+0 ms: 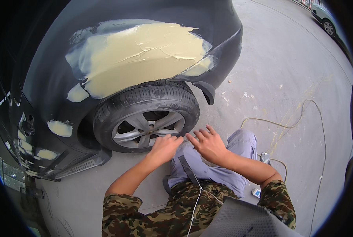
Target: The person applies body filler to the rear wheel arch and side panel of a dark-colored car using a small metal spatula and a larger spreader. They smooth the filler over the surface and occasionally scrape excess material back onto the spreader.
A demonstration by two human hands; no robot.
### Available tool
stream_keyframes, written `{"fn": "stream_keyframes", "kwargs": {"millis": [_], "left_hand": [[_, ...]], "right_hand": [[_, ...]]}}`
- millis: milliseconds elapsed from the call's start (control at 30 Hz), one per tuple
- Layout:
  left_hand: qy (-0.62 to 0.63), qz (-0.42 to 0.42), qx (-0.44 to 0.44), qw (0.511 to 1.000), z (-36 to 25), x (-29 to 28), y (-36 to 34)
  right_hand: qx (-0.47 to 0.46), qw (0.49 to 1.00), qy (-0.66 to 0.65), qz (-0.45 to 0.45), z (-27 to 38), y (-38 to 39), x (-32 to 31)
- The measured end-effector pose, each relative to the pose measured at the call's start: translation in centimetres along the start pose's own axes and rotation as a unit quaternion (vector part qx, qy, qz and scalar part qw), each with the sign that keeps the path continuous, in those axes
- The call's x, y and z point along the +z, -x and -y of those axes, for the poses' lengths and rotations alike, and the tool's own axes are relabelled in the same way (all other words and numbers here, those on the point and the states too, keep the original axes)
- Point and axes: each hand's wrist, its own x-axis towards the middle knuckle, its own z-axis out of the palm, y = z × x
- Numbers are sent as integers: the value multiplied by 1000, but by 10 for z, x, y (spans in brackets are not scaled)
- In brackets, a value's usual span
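A: Where is the broad, pale yellow patch of filler (125,65) found?

B: On the dark, glossy car panel (225,43), above the black rubber tyre (143,94). Raised creases are seen across its middle, and its left edge is thinned to a smear.

A: And the hands?

B: The bare left hand (164,149) and the bare right hand (208,145) are held nearly together below the patch, well apart from it. The left grip is curled, the right fanned; whether anything thin is pinched by either cannot be told.

A: What might be spoiled?

B: The surface, most likely. If the filler is soft, which cannot be judged by eye, it could be dented by a stray knuckle; if it is hard, the creases could be left proud. Grit could be carried up to it, should the tyre be brushed by the fingers.

A: Any other hazard?

B: A thin, pale yellow hose (324,154) is looped across the grey floor (287,79), to the right; anyone stepping back could be tripped. The slim white cord (194,207), hung over the camouflage shirt (119,213), could be snagged by either hand.
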Motion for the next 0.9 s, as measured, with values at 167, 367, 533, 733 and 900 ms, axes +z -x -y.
{"fn": "stream_keyframes", "kwargs": {"millis": [167,367,533,733,900], "left_hand": [[-76,-22,87,993,-21,-45,-34],[-153,-142,50,977,0,-116,-18],[-339,-209,33,917,-17,-201,-7],[-457,-297,13,838,-1,-285,-32],[-501,-317,-27,805,20,-315,-53]], "right_hand": [[90,995,-24,22,-38,28,6],[151,964,18,-217,-63,21,-2],[150,948,4,-280,-65,-43,-34],[146,916,-7,-373,-75,-131,-78],[131,890,-9,-436,-97,-175,-92]]}}
